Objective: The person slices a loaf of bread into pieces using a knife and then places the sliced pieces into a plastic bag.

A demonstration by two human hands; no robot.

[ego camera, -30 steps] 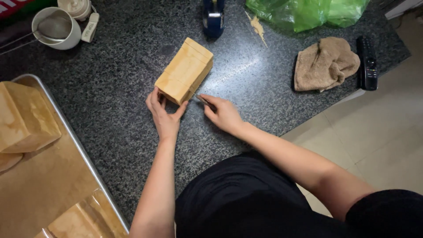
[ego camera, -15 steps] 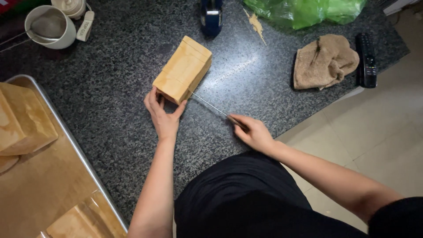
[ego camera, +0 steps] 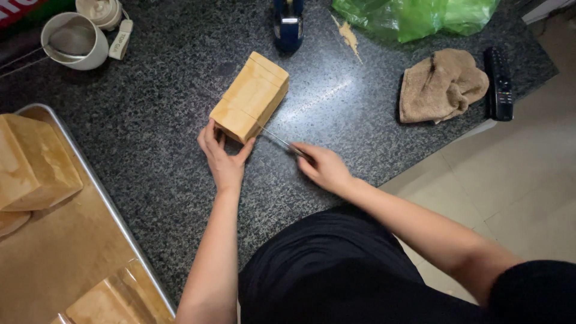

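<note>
A tan rectangular loaf-shaped block [ego camera: 252, 97] lies at an angle on the dark speckled counter [ego camera: 162, 138]. My left hand [ego camera: 225, 157] cups its near end, with fingers on both sides of the corner. My right hand [ego camera: 324, 167] rests on the counter just right of the block, pinching a thin shiny strip [ego camera: 277, 138] that runs from the block's near corner to my fingers. I cannot tell whether the strip is clear tape or a blade.
A metal tray [ego camera: 111, 210] lined with brown paper holds more tan loaves [ego camera: 33, 165] at the left. At the back are a white cup [ego camera: 72, 39], a blue tape dispenser [ego camera: 289, 24] and a green plastic bag [ego camera: 414, 15]. A tan cloth [ego camera: 441, 84] and a black remote [ego camera: 498, 84] lie near the counter's right edge.
My right hand drew away from the block towards me, stretching the thin strip, then came back a little towards the block. My left hand stayed on the block's near end.
</note>
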